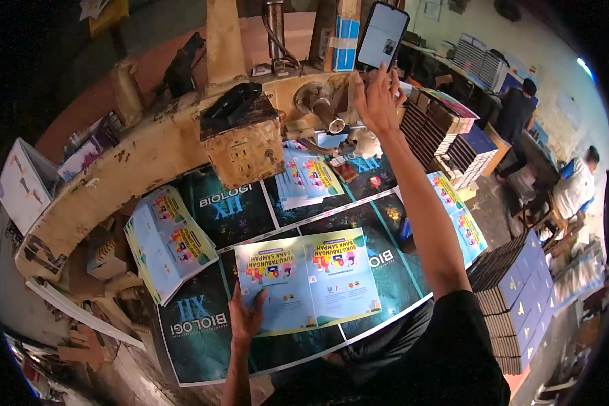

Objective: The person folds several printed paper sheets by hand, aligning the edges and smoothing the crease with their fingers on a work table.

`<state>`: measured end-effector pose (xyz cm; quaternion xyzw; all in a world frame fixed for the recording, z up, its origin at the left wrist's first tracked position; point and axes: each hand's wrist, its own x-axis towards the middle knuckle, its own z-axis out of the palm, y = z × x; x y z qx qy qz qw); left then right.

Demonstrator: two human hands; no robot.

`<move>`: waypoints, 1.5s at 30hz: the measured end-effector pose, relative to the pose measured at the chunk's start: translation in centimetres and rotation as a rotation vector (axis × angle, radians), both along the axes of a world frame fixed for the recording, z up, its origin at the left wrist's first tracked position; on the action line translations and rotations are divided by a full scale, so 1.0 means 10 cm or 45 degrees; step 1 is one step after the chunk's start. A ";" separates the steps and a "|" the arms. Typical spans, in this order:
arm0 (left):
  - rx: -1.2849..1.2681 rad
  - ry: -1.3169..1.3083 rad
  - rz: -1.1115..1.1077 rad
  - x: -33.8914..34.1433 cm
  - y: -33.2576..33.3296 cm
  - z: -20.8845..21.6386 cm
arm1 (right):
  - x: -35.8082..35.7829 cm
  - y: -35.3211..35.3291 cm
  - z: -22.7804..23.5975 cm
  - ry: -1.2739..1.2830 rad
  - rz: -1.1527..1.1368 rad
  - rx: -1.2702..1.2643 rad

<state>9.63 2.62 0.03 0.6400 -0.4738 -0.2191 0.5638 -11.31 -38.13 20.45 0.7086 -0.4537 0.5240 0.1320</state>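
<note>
A light-blue and yellow printed cover sheet (342, 298) lies in front of me over large dark printed sheets (210, 358). My left hand (246, 314) grips its lower left edge, thumb on top and the other fingers partly hidden. My right hand (379, 101) is raised far forward, holding nothing, its fingers spread and bent. One fingertip touches or nearly touches the lower part of the screen of a smartphone (381, 37). The phone stands tilted beside a blue box (346, 44) taped to a post.
Stacks of similar covers lie at the left (166, 237), beyond the sheet (304, 179) and at the right (457, 216). A worn metal machine frame (128, 172) curves around the far side. Bound book piles (514, 304) rise at the right. Two people sit farther back.
</note>
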 end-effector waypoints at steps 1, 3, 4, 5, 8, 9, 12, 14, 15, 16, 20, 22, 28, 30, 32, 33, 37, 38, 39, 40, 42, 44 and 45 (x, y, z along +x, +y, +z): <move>0.008 -0.043 0.009 0.01 0.00 0.00 | -0.01 0.04 0.04 0.000 0.033 0.015; 0.023 -0.130 0.028 0.02 0.00 -0.01 | -0.01 0.11 0.02 -0.022 0.108 0.018; 0.015 -0.144 0.030 0.01 -0.01 0.01 | -0.04 0.11 0.01 -0.044 0.146 -0.003; 0.007 -0.158 0.032 0.01 -0.01 0.03 | -0.08 0.12 0.00 -0.067 0.186 -0.023; 0.038 -0.157 0.046 0.03 0.01 0.01 | -0.17 0.14 -0.03 0.046 0.044 0.014; 0.057 -0.150 0.052 0.04 0.02 -0.01 | -0.18 0.15 -0.04 0.056 0.037 0.011; 0.020 -0.148 0.060 0.05 0.02 -0.03 | -0.21 0.16 0.00 0.044 0.019 0.027; -0.004 -0.129 0.059 0.04 0.00 -0.03 | -0.24 0.15 0.02 0.092 -0.052 0.053; -0.016 -0.119 0.058 0.04 -0.01 -0.03 | -0.24 0.14 0.03 0.115 -0.088 0.066; -0.019 -0.119 0.064 0.05 0.00 -0.04 | -0.23 0.16 0.03 0.108 -0.065 0.056; -0.016 -0.160 0.069 0.06 0.00 -0.05 | -0.20 0.09 0.00 0.119 -0.058 -0.054; -0.008 -0.191 0.066 0.06 -0.01 -0.03 | -0.19 0.04 0.00 0.114 -0.074 -0.068; 0.033 -0.144 0.069 0.05 0.00 -0.02 | -0.18 0.02 0.07 0.134 -0.057 -0.035; 0.042 -0.122 0.073 0.04 0.00 -0.01 | -0.17 0.03 0.10 0.113 -0.052 -0.033; -0.016 -0.111 0.054 0.05 -0.01 -0.01 | -0.16 0.03 0.10 0.093 -0.028 -0.040; -0.046 -0.106 0.044 0.04 -0.01 -0.02 | -0.15 0.02 0.10 0.084 -0.007 -0.051; -0.047 -0.143 0.030 0.04 -0.01 0.00 | -0.16 -0.02 0.10 0.104 0.073 -0.083; -0.033 -0.154 0.030 0.04 -0.01 0.00 | -0.16 -0.01 0.09 0.115 0.026 -0.168; -0.020 -0.165 0.030 0.05 -0.01 -0.01 | -0.16 0.00 0.08 0.102 0.001 -0.144; -0.019 -0.160 0.040 0.06 -0.01 -0.02 | -0.15 0.01 0.08 0.085 -0.020 -0.124; -0.018 -0.150 0.061 0.08 -0.01 -0.05 | -0.15 0.03 0.10 0.080 -0.029 -0.080; -0.021 -0.142 0.057 0.06 -0.01 -0.04 | -0.18 0.03 0.10 0.106 -0.012 -0.032; -0.022 -0.139 0.056 0.06 -0.01 -0.04 | -0.19 0.03 0.10 0.100 0.015 -0.057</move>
